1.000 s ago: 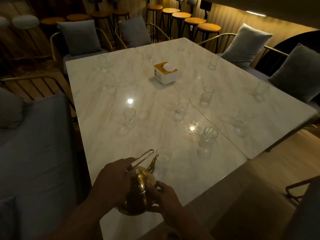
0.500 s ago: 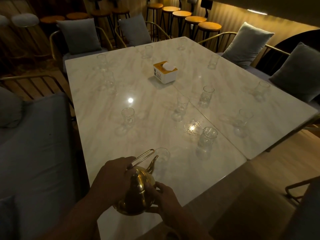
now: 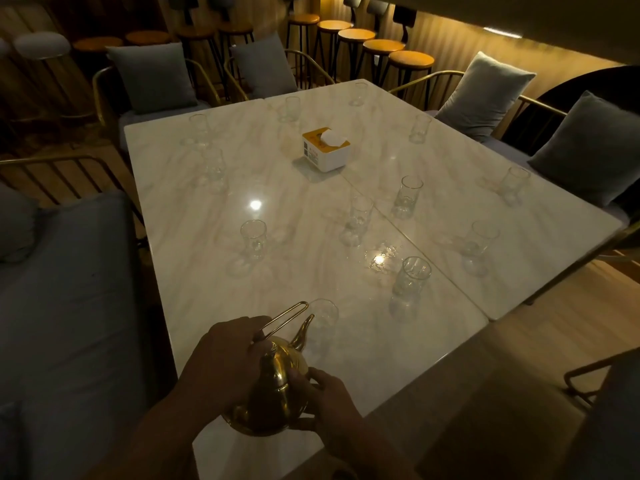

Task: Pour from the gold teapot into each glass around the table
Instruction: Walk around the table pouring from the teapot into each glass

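The gold teapot hangs over the near edge of the marble table, tilted forward with its spout toward the nearest clear glass. My left hand grips the teapot's wire handle at the top. My right hand curls round the pot's lower right side. Several more clear glasses stand around the table, among them one glass to the right and another glass left of the middle. I cannot tell whether liquid is leaving the spout.
A white and yellow tissue box sits near the table's far middle. A small candle light glows by the seam between the table halves. Grey cushioned chairs and a sofa ring the table; bar stools stand behind.
The teapot and both hands have stayed almost where they were, tipped toward the nearest glass; the view shifted only slightly.
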A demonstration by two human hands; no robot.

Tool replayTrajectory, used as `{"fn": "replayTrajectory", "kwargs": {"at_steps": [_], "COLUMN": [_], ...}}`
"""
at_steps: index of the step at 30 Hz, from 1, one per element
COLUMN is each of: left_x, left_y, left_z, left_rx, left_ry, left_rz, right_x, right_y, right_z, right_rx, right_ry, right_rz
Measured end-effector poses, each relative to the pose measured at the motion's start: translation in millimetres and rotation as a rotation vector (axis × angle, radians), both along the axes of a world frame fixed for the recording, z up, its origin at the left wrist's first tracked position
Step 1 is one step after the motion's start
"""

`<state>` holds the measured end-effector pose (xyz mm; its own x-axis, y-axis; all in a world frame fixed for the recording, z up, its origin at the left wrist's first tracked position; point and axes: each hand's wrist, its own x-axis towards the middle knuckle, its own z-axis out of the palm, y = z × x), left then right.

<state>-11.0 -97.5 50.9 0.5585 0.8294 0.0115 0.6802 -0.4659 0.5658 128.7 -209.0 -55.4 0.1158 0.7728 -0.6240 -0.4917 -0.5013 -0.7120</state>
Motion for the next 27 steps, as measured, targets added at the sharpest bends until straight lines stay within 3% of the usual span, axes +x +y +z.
{"fn": "replayTrajectory", "kwargs": {"at_steps": [27], "left_x": [-1.1], "left_y": [-1.4], "left_z": [1.9], "left_rx": [-0.003], "left_ry": [0.008], "left_rz": [-0.006], "right_x": [-2.7], "right_y": [-2.7], "right_z": [-0.4], "right_rx": [-0.017], "right_ry": [-0.005], "right_rz": [0.015]}}
